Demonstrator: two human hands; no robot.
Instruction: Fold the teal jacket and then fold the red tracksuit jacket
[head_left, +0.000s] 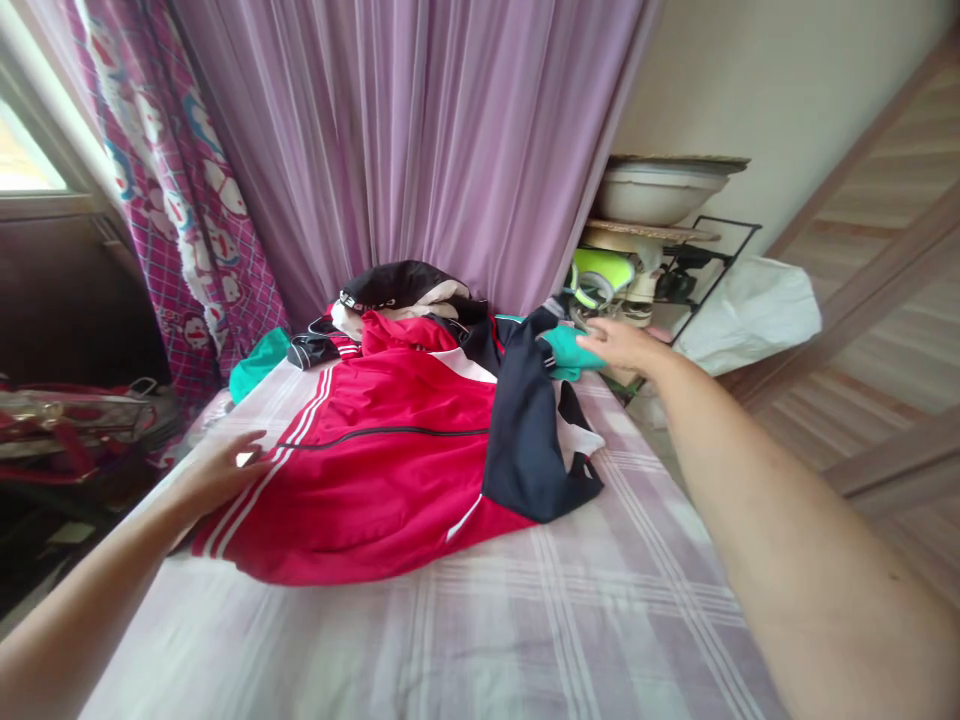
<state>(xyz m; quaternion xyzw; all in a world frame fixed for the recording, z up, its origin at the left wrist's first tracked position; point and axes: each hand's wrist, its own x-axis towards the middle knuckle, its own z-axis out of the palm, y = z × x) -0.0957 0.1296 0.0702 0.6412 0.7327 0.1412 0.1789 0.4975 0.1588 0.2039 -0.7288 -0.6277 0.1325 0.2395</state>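
Observation:
A red zip jacket with white stripes and a navy section lies spread on a checked bed sheet, its black zip running across. At the jacket's striped left edge is my left hand, its thumb and fingers apart. My right hand reaches to the far right, over a teal cloth beside the jacket's navy sleeve. Its fingers are stretched out and I see nothing held; whether they touch the cloth is unclear.
Behind the jacket lies a heap with a black garment. Another teal cloth is at the left. Purple curtains hang behind the bed. To the right stand a rack with a basin and a white bag.

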